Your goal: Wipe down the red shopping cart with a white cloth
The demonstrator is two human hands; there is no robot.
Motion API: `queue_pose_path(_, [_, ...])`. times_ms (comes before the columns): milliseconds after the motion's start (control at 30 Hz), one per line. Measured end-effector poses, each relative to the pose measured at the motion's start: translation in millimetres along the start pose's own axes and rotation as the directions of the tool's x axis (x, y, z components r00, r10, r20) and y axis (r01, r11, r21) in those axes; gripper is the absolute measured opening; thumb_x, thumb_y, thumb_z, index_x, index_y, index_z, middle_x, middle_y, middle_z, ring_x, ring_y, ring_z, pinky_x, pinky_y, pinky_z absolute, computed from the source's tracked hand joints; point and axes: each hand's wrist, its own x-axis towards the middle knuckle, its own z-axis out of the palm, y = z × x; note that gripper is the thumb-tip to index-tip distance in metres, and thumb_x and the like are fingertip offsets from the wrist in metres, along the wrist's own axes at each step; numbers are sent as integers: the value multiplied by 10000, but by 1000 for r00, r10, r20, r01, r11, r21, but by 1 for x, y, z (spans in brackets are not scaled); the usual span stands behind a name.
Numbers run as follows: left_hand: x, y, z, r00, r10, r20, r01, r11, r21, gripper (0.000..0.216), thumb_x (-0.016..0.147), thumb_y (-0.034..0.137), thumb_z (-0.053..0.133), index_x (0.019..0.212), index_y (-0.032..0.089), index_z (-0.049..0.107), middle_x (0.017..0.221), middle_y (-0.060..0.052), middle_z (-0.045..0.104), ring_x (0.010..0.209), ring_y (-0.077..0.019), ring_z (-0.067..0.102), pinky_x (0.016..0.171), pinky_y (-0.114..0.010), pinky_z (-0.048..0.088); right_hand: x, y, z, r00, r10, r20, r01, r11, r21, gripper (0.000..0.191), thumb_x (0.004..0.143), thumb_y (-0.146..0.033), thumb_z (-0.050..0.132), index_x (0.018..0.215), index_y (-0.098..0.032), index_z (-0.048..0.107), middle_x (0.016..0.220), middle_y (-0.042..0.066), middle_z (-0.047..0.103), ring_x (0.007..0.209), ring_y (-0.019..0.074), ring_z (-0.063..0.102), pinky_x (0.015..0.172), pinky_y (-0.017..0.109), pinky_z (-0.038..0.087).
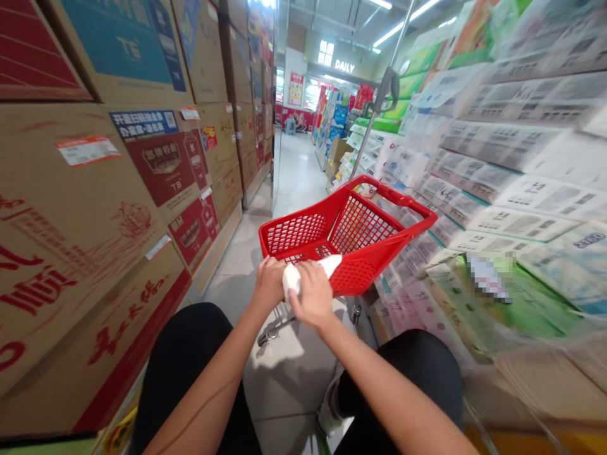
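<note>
A red shopping cart (303,234) with a latticed basket stands tilted in view in front of me. My left hand (269,282) is closed over the near left corner of its rim. Just beside it, my right hand (312,292) is closed on a white cloth (332,264), which lies against the near rim. Whether the cloth is fabric or paper I cannot tell. The cart's handle (403,201) is on the far right side, out of reach of both hands. My fingertips are partly hidden behind the rim and the cloth.
Stacked cardboard boxes (85,253) wall the left side. Packs of tissue paper (512,158) are piled on the right, with a green pack (535,297) lower down. A metal pole (365,142) rises behind the cart. The tiled aisle (296,164) runs back to a blue stool (290,126).
</note>
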Motion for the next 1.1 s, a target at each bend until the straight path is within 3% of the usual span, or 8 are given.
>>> queue_pose_path(167, [-3, -5, -5, 1000, 4, -7, -4, 1000, -23, 101, 821, 213, 529, 727, 219, 566, 788, -31, 637, 851, -222, 539, 993, -430, 350, 5, -16, -1, 993, -97, 66, 93, 994, 54, 558, 938, -428, 460, 1409, -129, 494, 1401, 134, 545, 1347, 286, 424, 1191, 468, 274])
queue_pose_path(267, [-3, -8, -4, 1000, -19, 5, 19, 999, 41, 177, 810, 264, 591, 650, 213, 533, 720, -21, 615, 833, -217, 534, 968, -425, 344, 15, 42, -31, 990, -116, 74, 119, 992, -36, 449, 965, -397, 424, 1319, -167, 578, 1300, 119, 617, 1259, 264, 502, 1144, 434, 335])
queue_pose_path(400, [-4, -12, -3, 999, -39, -9, 39, 998, 45, 337, 812, 405, 651, 597, 200, 491, 710, -15, 615, 824, -205, 522, 919, -408, 343, 32, 149, -83, 999, 23, -29, -30, 953, -301, 387, 982, -356, 393, 1208, -150, 630, 1256, 140, 635, 1231, 277, 515, 1131, 461, 319])
queue_pose_path(500, [-4, -14, -3, 999, -35, -11, 35, 999, 24, 371, 818, 439, 654, 594, 195, 485, 686, -7, 596, 808, -197, 508, 909, -409, 335, 42, 196, -103, 988, 73, -139, -124, 907, -403, 345, 977, -313, 375, 1116, -157, 650, 1222, 143, 640, 1269, 288, 483, 1143, 506, 274])
queue_pose_path(600, [-2, -14, -3, 999, -41, -15, 42, 999, 9, 379, 806, 440, 667, 587, 194, 480, 692, -8, 596, 801, -199, 498, 893, -408, 340, 39, 179, -87, 966, 121, -227, -196, 916, -349, 314, 967, -296, 377, 1040, -155, 647, 1137, 155, 642, 1260, 306, 469, 1124, 530, 283])
queue_pose_path(867, [-2, -12, -2, 1000, -14, 23, 13, 999, 33, 148, 820, 250, 589, 678, 209, 575, 748, -16, 619, 847, -217, 514, 962, -445, 314, 2, -12, 16, 996, 30, -84, -27, 999, 31, 452, 953, -385, 385, 1320, -167, 534, 1317, 137, 557, 1298, 299, 435, 1146, 515, 280])
queue_pose_path(967, [-3, -16, -9, 998, 15, 66, -17, 999, 28, 124, 822, 232, 584, 700, 210, 584, 755, -8, 620, 853, -216, 520, 978, -441, 313, 7, -6, 10, 982, -185, 46, 184, 982, 35, 501, 934, -408, 423, 1365, -174, 525, 1327, 120, 580, 1264, 276, 475, 1145, 469, 303])
queue_pose_path(1100, [-2, -23, -17, 997, 15, 77, -16, 1000, 14, 318, 792, 404, 687, 623, 198, 515, 706, 2, 609, 795, -193, 512, 965, -433, 327, 14, 84, -45, 978, -196, 69, 205, 966, -156, 381, 952, -354, 404, 1198, -175, 633, 1080, 105, 678, 1058, 252, 575, 1107, 459, 345])
